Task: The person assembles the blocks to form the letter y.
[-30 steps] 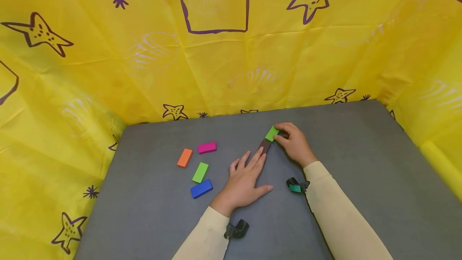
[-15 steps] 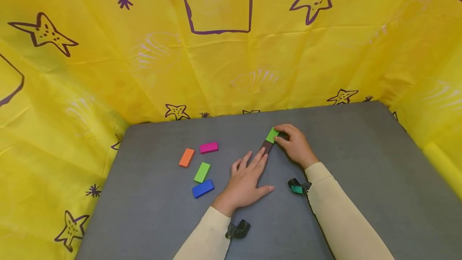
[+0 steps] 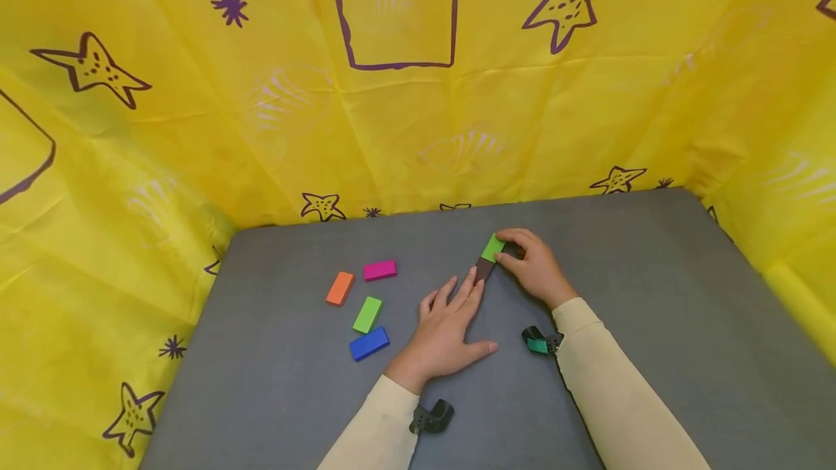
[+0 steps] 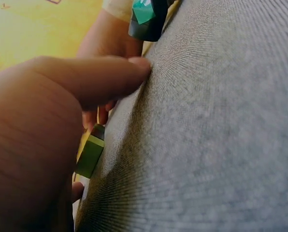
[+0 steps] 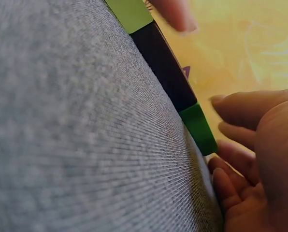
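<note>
In the head view, my left hand lies spread low over the table, its fingertips at the near end of a dark brown block. A green block adjoins the far end of that dark block. My right hand holds this green block at its right side, thumb and index finger bent against it. From the right wrist, another green block shows at the dark block's opposite end, beside a left fingertip; the left hand covers it in the head view. Together they form a straight row.
Left of the hands lie loose blocks: orange, magenta, green and blue. The grey table backs onto a yellow patterned cloth. Each wrist wears a dark strap mount.
The green block at the right hand has turned slightly and now lines up with the dark brown block. Both hands keep nearly the same places; the head view has shifted a little.
</note>
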`<state>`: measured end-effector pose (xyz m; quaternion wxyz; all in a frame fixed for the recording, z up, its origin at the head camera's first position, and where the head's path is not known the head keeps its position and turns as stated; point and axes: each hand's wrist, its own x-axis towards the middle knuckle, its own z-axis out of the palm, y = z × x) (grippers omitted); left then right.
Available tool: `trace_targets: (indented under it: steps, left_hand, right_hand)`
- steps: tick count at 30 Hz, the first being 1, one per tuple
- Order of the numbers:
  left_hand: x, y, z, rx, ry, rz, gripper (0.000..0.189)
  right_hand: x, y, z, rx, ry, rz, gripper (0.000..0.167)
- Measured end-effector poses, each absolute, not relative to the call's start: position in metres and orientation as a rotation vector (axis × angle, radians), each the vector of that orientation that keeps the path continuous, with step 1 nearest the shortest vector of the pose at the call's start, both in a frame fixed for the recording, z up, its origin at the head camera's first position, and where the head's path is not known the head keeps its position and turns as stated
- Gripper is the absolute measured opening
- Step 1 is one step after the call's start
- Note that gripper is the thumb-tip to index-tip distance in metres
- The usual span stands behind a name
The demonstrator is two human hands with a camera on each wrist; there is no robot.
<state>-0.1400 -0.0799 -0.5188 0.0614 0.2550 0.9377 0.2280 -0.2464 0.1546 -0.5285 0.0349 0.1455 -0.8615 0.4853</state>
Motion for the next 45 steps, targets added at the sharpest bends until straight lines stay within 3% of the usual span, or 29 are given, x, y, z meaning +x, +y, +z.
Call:
trace_targets:
  steps: [10,24,34,45]
  left_hand:
    - [-0.145,-0.086,-0.524,0.553,2.607,1.549,0.098]
    - [-0.151,-0.106,-0.523,0.484,2.212,2.131,0.061]
    - [-0.149,-0.125,-0.497,0.544,1.909,2.447,0.092]
    - [-0.149,-0.201,-0.468,0.579,1.939,2.611,0.094]
  right_hand:
    - [-0.227,0.157,-0.528,0.409,-2.512,1.641,0.047]
    - [-0.168,0.142,-0.526,0.720,-2.597,1.672,0.059]
    - [-0.142,0.139,-0.523,0.967,-2.764,1.386,0.080]
    - [-0.142,0.140,-0.522,1.084,-2.838,1.251,0.083]
